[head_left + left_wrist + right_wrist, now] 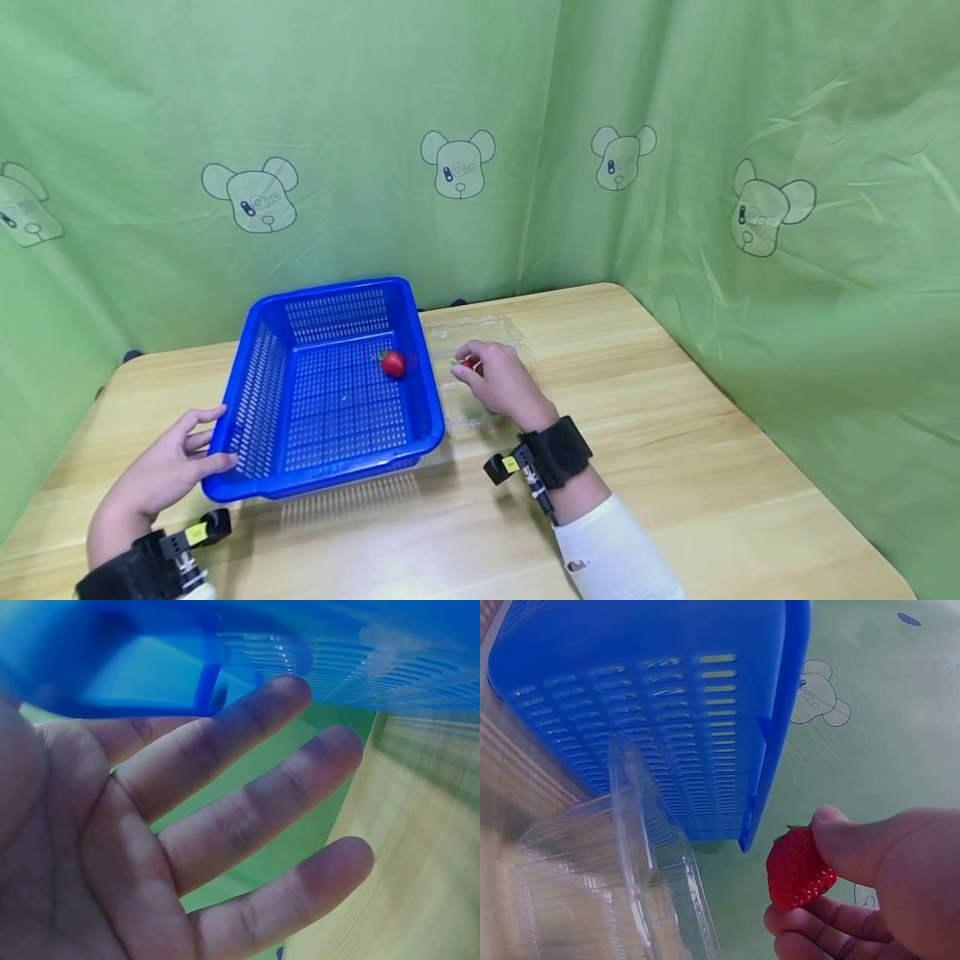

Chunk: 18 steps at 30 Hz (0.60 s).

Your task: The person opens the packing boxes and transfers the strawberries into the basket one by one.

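My right hand (498, 379) pinches a red strawberry (799, 870) between thumb and fingertips. In the head view it is above a clear plastic container (468, 404), just right of a blue plastic basket (427, 400). Inside the basket, near its right wall, lies another strawberry (392, 363) with green leaves. At the basket's near left corner my left hand (168, 458) holds the rim, thumb over the top. The other fingers (262, 802) stretch out spread below the rim in the left wrist view. Most of the left thumb is hidden there.
The wooden table (675, 433) carries the basket and the container. A green curtain (345, 100) with bear-head drawings surrounds the table at the back and sides. The container's upright clear edge (634, 825) stands close beside the basket's slotted wall.
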### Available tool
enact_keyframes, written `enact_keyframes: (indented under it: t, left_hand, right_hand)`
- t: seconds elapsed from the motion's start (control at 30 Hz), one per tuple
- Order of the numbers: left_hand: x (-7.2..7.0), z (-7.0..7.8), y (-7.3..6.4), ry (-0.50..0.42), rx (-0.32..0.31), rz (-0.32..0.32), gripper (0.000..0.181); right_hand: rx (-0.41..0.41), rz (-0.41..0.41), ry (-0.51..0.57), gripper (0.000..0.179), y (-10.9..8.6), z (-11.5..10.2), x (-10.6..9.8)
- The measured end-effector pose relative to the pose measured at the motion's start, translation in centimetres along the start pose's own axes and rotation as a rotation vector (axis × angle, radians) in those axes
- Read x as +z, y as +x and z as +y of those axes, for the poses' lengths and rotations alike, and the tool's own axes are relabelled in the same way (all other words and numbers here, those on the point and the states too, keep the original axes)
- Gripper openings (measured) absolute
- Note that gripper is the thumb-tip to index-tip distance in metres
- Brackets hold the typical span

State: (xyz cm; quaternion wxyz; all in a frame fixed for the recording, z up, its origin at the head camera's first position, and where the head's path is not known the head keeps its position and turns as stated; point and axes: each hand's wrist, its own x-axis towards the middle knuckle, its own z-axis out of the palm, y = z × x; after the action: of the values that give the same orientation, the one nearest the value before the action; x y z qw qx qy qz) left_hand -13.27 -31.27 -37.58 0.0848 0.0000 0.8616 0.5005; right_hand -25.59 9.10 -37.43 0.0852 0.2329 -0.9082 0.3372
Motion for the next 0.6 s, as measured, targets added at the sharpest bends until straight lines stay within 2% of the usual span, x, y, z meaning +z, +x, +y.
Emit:
enact_keyframes:
  t: [0.6]
  left_hand:
    - [-0.02, 0.21, -0.06, -0.004, -0.01, 0.0, 0.074]
  right_hand:
    - [-0.063, 0.033, -0.002, 0.013, -0.2, -0.82, -0.21]
